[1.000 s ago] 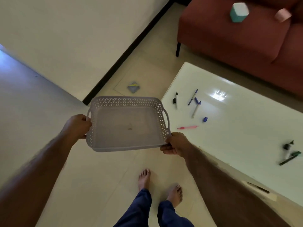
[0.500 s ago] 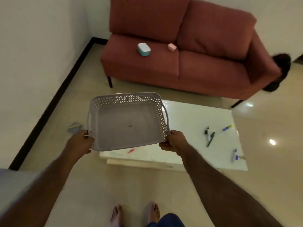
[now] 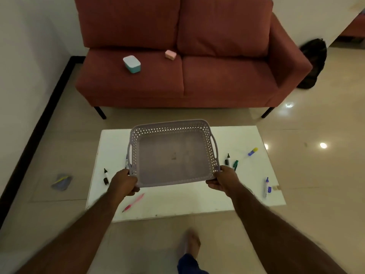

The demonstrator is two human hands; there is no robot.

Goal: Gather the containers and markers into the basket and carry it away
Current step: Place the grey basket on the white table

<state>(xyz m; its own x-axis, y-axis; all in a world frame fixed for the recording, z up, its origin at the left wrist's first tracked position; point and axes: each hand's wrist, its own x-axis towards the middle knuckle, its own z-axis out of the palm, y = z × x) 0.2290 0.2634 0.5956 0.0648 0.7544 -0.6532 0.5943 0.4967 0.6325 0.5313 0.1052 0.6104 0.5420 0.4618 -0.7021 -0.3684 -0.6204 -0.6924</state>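
Holding: pale lilac perforated plastic basket [image 3: 173, 155], empty, gripped at both near corners and raised over the table.
Left hand [image 3: 123, 183]: fingers curled round near-left corner of basket, thumb on the rim.
Right hand [image 3: 224, 179]: fingers curled under near-right corner, thumb over the rim.
Basket axis: long side running left to right between the two hands, far rim tilted up and away.
Low white rectangular table [image 3: 246, 196]: directly beneath and beyond the fingers.
Pink pen [image 3: 133, 202]: just below and beside left fingers, nearest item; slanted, tip toward near-left.
Black marker with white band [image 3: 106, 176]: left of left fingers, lying roughly fore-and-aft.
Black marker and green marker [image 3: 231, 162]: just beyond right fingers, side by side, pointing away.
Blue-and-white marker [image 3: 266, 187]: right of right fingers, near table edge, lying fore-and-aft.
Blue marker with yellow cap [image 3: 252, 151]: farther right and beyond right fingers, slanted.
Teal container with white lid [image 3: 132, 64]: well beyond left fingers, on red fabric sofa [image 3: 227, 80] seat.
Small pink container [image 3: 170, 54]: well beyond, past the teal one, at seat back.
Judged next move: setting basket down to free a hand; pens left and right within reach of either hand, containers nearer the left.
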